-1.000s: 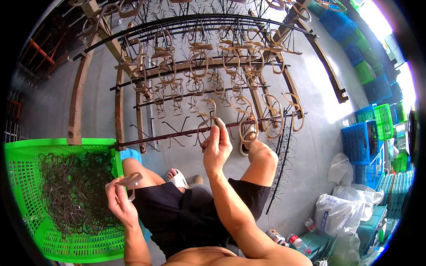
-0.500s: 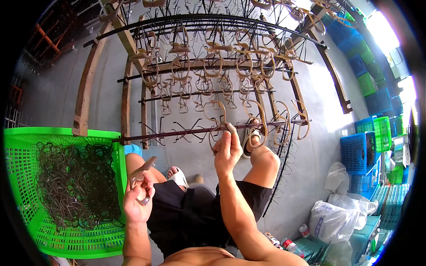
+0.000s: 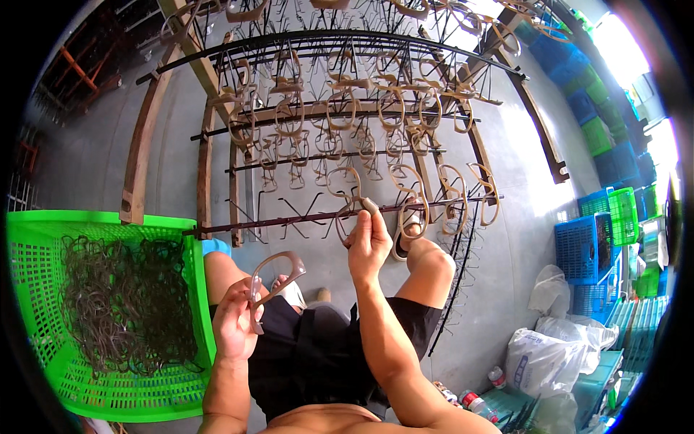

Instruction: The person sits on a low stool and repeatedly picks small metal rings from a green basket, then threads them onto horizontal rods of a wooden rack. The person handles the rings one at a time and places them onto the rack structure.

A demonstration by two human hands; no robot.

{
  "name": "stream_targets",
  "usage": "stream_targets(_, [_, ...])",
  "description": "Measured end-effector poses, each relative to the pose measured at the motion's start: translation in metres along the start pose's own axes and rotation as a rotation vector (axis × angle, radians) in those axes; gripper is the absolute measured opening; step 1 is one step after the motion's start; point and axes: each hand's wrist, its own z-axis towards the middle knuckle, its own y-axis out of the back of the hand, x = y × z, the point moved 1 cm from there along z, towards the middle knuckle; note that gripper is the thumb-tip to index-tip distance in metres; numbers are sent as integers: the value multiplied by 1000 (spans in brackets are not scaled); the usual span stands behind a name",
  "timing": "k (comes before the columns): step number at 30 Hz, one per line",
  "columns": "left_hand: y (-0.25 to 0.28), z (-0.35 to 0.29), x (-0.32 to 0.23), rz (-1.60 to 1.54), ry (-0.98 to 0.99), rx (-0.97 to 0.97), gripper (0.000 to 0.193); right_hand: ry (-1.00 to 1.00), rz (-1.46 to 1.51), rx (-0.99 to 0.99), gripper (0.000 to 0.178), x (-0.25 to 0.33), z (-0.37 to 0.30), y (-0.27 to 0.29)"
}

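From here, I see the left hand [image 3: 236, 318] gripping a glasses frame [image 3: 295, 267] that slants from seven to one o'clock; the hooked rod [image 3: 307, 217] lies at one o'clock beyond. The right hand [image 3: 370, 248], nearer the rod, pinches a second frame [image 3: 368, 205] there (hook contact I can't tell).

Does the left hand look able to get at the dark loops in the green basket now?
Probably yes: the green basket stands open beside the left hand, with nothing covering the dark loops, though the brown frame in that hand may hinder picking.
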Motion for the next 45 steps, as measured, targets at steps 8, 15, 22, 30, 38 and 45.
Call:
stream_targets(8, [-9,-3,-2,135,30,46,28,11,-84,-51,25,9,17,6])
stream_targets(15, [-11,6,-8,432,-69,181,10,434,-974,108,41,72,-12,19])
stream_targets(22, [-49,11,16,355,-469,7,12,-47,54,398,46,56,-113,-26])
stream_targets(30, [3,23,-13,510,-264,13,20,-86,-15,322,19,10,-79,-68])
stream_targets(38, [-4,17,-10,551,-418,-83,10,-205,-57,460,21,31,-109,-69])
stream_targets(45, [183,60,-60,1459,-460,-764,19,166,-206,-128,29,22,-43,-49])
